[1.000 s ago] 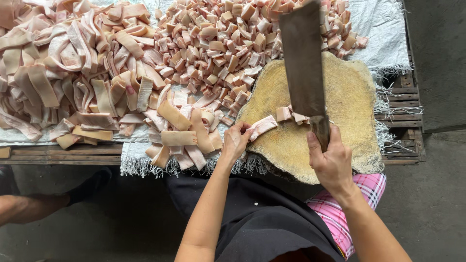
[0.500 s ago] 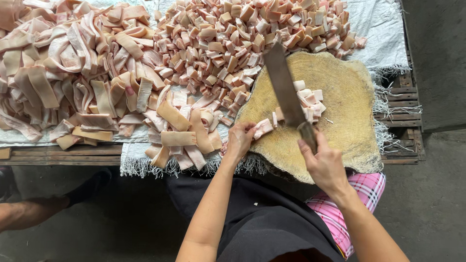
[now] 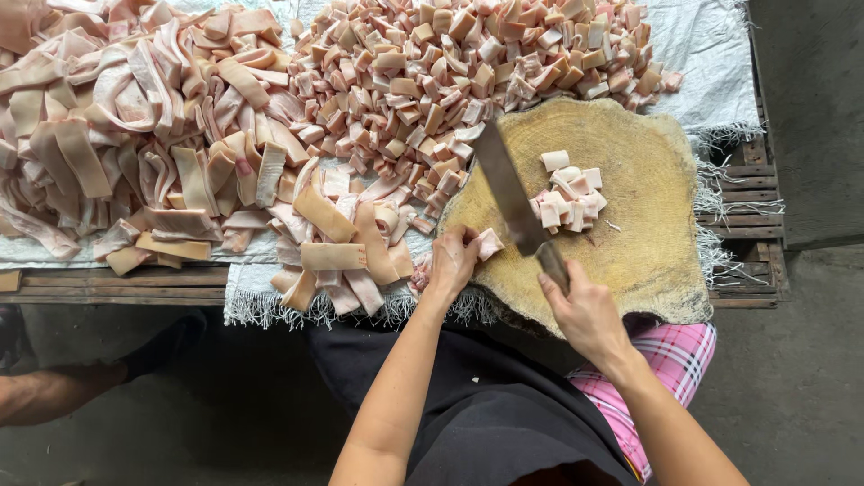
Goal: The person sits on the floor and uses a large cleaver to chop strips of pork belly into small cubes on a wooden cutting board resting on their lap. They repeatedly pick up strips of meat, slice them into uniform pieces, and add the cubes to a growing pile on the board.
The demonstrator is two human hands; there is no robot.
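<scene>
Right hand clamped on cleaver, left hand pinching the last pink strip end on the stump block. Big cube pile heaped far; many uncut strips waiting left.

White woven sheet, wooden pallet

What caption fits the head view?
Right hand brings cleaver down on wooden block; left hand steadies pink strip.
</scene>
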